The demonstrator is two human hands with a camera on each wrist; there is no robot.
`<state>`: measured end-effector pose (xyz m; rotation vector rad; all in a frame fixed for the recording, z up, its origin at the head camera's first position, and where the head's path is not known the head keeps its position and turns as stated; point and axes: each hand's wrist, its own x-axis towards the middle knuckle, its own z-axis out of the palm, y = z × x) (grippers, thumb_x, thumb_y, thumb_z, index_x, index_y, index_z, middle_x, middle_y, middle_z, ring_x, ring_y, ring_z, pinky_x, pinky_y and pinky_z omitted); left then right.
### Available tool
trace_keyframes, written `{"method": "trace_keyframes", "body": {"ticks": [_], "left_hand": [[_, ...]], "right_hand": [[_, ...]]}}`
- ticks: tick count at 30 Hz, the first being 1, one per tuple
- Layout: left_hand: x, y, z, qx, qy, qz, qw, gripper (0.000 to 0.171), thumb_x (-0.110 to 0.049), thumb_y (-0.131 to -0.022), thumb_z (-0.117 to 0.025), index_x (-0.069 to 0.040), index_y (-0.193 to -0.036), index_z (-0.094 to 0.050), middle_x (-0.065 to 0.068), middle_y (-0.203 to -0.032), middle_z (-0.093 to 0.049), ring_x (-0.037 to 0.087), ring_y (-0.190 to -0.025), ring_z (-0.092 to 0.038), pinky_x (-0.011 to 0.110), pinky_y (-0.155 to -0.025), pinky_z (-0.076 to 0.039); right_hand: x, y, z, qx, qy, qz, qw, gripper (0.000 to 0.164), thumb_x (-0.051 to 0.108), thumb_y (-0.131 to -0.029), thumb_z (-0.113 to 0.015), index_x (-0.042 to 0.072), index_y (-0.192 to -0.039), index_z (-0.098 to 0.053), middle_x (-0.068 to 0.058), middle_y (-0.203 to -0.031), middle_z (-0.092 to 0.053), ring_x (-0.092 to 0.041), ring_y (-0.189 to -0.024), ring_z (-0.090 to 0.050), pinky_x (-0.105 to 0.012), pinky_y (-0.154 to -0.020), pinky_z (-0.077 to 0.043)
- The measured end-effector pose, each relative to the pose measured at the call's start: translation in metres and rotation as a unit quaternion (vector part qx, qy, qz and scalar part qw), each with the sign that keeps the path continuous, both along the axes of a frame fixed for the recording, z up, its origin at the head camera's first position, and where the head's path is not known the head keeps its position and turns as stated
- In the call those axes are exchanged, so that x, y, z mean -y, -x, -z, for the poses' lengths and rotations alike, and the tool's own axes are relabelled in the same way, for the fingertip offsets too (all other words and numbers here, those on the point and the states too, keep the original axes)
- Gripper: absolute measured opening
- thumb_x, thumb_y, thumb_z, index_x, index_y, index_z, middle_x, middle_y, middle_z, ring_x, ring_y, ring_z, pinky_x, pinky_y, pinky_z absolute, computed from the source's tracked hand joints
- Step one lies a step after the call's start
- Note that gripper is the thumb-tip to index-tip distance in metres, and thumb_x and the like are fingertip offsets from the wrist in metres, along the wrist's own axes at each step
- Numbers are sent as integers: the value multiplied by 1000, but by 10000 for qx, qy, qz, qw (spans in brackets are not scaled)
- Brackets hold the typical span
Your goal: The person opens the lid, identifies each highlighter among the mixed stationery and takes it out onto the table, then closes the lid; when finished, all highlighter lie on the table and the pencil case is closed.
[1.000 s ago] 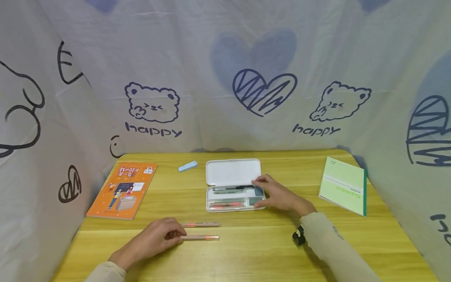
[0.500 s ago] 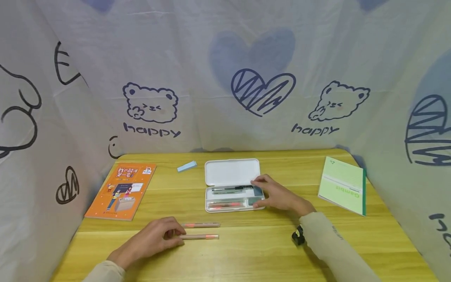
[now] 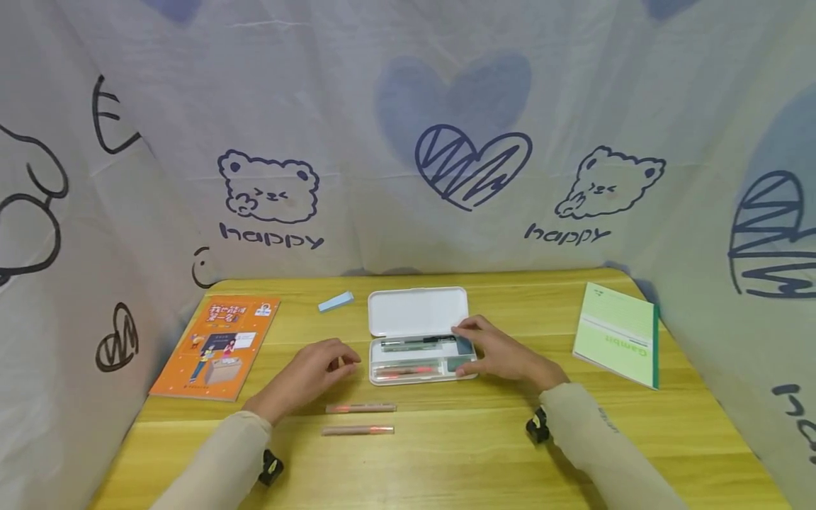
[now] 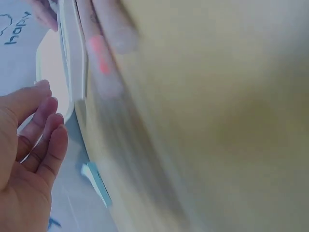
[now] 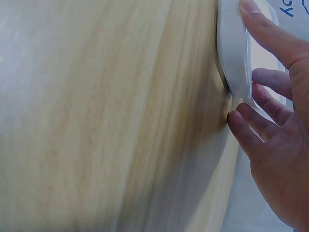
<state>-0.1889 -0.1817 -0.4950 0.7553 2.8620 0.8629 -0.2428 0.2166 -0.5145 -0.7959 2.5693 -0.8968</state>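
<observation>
A white pencil case (image 3: 417,312) lies with its lid raised, a black pen (image 3: 417,341) and a clear case holding red-marked pens (image 3: 404,370) in its compartments. My right hand (image 3: 510,356) holds the case's right end, thumb on the near rim and fingers at the hinge side, as the right wrist view shows. Just left of the case, my left hand (image 3: 312,372) hovers with fingers loosely bent and nothing between them. Two brown pens with red marks, an upper pen (image 3: 361,408) and a lower pen (image 3: 358,430), lie side by side on the table below that hand.
An orange book (image 3: 217,347) lies at the left and a light green notebook (image 3: 617,335) at the right. Behind the left hand is a small light-blue strip (image 3: 336,302). Printed white cloth (image 3: 376,212) rises along the table's back and sides.
My left hand has left the lower pen and moved up and right toward the pencil case. That pen stays on the table. The right hand keeps its place on the case.
</observation>
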Motion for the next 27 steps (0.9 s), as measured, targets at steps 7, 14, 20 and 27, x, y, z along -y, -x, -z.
{"method": "trace_keyframes", "body": {"ticks": [7,14,20,27], "left_hand": [[-38,34,4,-289,314,367,9984,15,-12,-106,-72,-10,-119,-79,1,-111,-77,14,-99,-68,39,-93,-63],[-53,50,10,-367,755,537,9950,11,-13,-101,-79,-11,-111,-82,1,-106,-78,16,-97,-71,39,-96,-63],[-58,55,12,-554,973,641,9916,9,-18,-101,-80,-12,-107,-83,0,-102,-78,15,-94,-70,37,-93,-63],[-48,45,8,-403,541,116,9977,10,-20,-103,-78,-12,-108,-82,0,-103,-78,13,-94,-70,36,-89,-63]], "right_hand": [[1,0,-2,-1,5,-12,10000,94,43,-94,-87,5,-167,-43,-14,-166,-39,-33,-152,-44,-58,-129,-38],[0,0,0,21,-23,41,10000,94,44,-93,-88,5,-166,-44,-14,-166,-39,-33,-153,-43,-58,-131,-36],[0,-1,1,20,-4,113,9999,94,44,-93,-88,5,-166,-44,-14,-165,-39,-34,-152,-43,-58,-131,-36],[1,0,2,-3,-8,112,9999,94,42,-92,-88,4,-166,-44,-14,-164,-40,-32,-150,-44,-57,-130,-36]]}}
